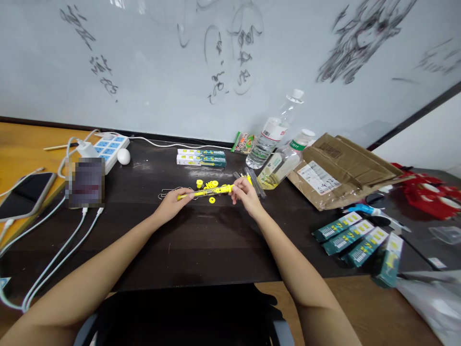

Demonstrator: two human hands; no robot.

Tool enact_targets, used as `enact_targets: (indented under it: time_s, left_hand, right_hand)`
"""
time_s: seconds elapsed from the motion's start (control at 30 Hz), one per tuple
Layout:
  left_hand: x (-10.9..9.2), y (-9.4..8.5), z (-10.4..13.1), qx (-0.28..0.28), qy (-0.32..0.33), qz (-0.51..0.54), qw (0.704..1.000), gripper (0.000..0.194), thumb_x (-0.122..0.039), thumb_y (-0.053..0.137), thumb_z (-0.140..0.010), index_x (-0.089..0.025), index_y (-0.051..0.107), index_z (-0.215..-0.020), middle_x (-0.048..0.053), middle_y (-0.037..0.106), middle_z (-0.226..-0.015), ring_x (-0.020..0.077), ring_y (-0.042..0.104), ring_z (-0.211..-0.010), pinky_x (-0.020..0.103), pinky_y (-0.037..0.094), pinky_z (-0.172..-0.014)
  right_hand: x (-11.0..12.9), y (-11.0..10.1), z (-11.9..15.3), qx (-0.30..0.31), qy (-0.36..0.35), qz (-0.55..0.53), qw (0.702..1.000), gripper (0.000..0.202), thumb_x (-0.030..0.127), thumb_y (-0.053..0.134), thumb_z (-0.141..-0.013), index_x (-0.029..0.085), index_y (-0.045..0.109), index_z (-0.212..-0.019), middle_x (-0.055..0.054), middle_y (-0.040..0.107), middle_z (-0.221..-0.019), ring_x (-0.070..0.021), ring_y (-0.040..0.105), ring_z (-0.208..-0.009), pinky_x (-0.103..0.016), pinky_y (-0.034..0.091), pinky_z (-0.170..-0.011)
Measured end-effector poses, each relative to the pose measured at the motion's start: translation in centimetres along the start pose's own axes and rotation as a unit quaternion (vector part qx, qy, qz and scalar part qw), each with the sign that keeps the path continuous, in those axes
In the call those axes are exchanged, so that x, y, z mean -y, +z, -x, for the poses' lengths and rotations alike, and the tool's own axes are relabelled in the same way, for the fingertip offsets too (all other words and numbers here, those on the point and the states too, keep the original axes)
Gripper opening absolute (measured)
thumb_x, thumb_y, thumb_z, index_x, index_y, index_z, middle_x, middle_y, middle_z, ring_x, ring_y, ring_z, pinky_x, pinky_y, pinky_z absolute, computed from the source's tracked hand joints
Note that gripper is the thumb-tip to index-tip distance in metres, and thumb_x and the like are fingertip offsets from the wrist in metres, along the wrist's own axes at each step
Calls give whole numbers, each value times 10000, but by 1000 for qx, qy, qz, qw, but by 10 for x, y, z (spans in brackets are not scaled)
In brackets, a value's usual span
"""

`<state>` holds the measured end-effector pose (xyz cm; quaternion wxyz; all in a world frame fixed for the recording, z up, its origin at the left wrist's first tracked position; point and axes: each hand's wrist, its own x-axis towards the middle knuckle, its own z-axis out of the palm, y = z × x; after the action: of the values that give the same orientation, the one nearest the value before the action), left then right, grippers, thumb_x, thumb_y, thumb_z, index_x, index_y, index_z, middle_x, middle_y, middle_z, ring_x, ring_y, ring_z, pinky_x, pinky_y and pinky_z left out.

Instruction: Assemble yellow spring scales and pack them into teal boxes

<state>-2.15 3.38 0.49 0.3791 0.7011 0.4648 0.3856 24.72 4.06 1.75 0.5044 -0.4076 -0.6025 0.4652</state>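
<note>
My left hand (173, 204) pinches the left end of a slim yellow stick-shaped tool (207, 192) with a see-through or metallic middle section. On its right end, the fingers of my right hand (246, 194) are closed too. The tool lies level between both hands, just above the dark table. Behind it are several small yellow ring-shaped parts (212, 184), with one loose yellow ring (212, 200) in front. Thin bent wires (166, 192) lie by my left hand. Clear tubes (256, 182) are beside my right hand. The tool's exact kind cannot be made out.
Two small boxes (201, 157) stand behind the parts. To the right are a water bottle (268, 137), an oil-like bottle (286, 161), a brown parcel (334, 168) and several green boxes (360, 240). A power strip (114, 150), phones and cables occupy the left.
</note>
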Motion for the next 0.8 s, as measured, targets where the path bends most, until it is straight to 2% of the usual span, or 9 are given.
enact_targets:
  time_s: [0.13,0.37,0.63,0.7,0.8]
  left_hand:
    - [0,1,0,-5,-5,6,1000,442,-561,553,-790,-167,696,-927,80,699,-980,204,609,-846,300,451,-807]
    - [-1,1,2,3,-7,8,1000,456,-573,554,-791,-173,700,-954,90,696,-1038,227,614,-912,327,445,-876]
    - [-5,1,4,23,6,-8,1000,442,-546,535,-812,-170,694,-980,87,699,-1028,235,616,-920,338,458,-881]
    - [-6,1,4,27,6,-11,1000,441,-543,530,-816,-170,692,-988,83,699,-1022,233,617,-915,337,461,-875]
    - [-6,1,4,25,8,-14,1000,431,-537,527,-821,-174,691,-986,80,699,-1021,234,618,-922,335,461,-873]
  right_hand:
    - [2,0,1,5,-6,9,1000,326,480,649,-764,215,467,-809,40,586,-670,-78,504,-496,-198,443,-433]
    - [1,0,4,10,-25,67,997,328,506,581,-822,212,447,-773,34,576,-667,-74,482,-494,-188,414,-429]
    - [1,-2,6,14,-10,145,989,458,599,448,-870,195,466,-655,18,540,-585,-76,455,-444,-198,377,-413]
    - [0,-3,6,11,-10,149,989,463,600,409,-887,195,488,-675,26,513,-563,-76,440,-427,-201,366,-408]
    - [-1,-5,5,12,-9,110,994,368,571,433,-885,220,489,-790,54,476,-557,-85,432,-419,-197,352,-391]
